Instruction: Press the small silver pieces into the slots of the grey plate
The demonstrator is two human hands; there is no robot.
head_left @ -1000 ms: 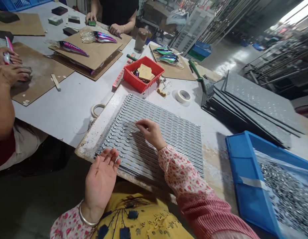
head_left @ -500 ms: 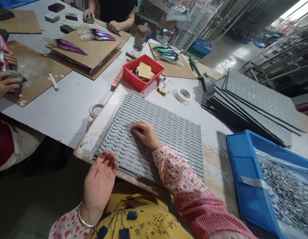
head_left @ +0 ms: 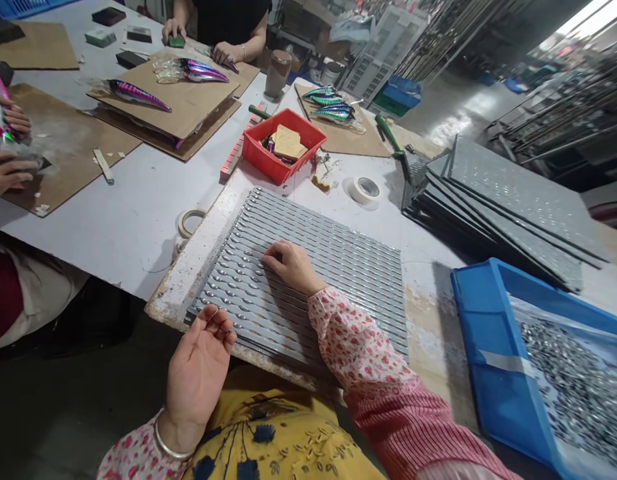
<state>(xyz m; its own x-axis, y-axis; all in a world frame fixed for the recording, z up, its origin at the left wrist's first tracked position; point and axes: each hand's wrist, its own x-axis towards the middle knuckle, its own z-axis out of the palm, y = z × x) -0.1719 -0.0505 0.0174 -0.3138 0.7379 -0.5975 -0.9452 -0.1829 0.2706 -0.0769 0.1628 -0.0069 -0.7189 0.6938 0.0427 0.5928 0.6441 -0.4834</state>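
A grey ribbed tray (head_left: 348, 267) with rows of small shiny metal parts lies on a worn board in front of me. My right hand (head_left: 291, 263) rests on the tray's middle, fingers curled and pinched down on a row; what they grip is too small to see. My left hand (head_left: 198, 367) hovers palm up at the tray's near left corner, fingers loosely cupped, with tiny metal bits at the fingertips.
A blue bin (head_left: 493, 347) of small metal parts sits right. Stacked grey trays (head_left: 508, 200) lie behind it. A red box (head_left: 268, 160), tape rolls (head_left: 364, 190), cardboard sheets with fishing lures (head_left: 138, 95) and other people's hands (head_left: 8, 170) fill the far table.
My right hand has slid down and left along the tray rows. My left hand's fingers have curled in slightly. The view has shifted a little.
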